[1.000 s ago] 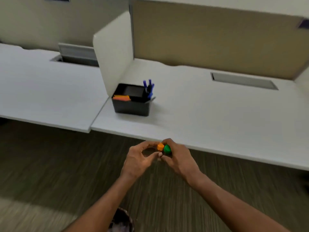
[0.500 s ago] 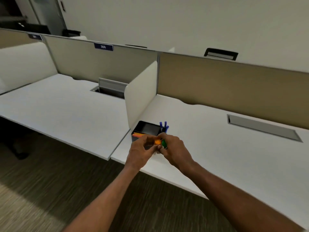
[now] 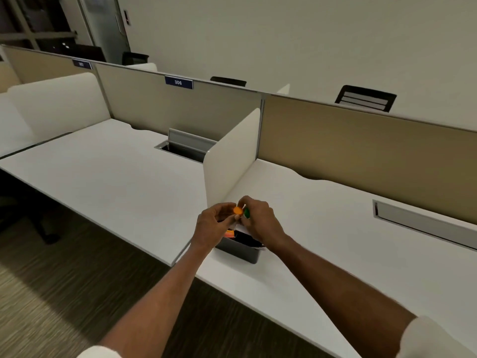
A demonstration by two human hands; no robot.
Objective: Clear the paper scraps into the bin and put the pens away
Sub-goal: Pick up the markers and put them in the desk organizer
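Orange-capped pen (image 3: 237,210) and green-capped pen (image 3: 246,213) are held together just above the black organizer (image 3: 241,251) on the white desk (image 3: 335,228). Left hand (image 3: 214,226) pinches the orange one; right hand (image 3: 260,219) is closed around the green one.

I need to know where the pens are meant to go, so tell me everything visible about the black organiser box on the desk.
The black rectangular plastic desk organiser box sits upright on the white desk, near its front edge and just in front of the end of the white divider panel. Its top is open; something orange and something white show inside. Both hands hover right above it and hide much of its interior: the left hand holds an orange-capped pen, the right hand a green-capped one.
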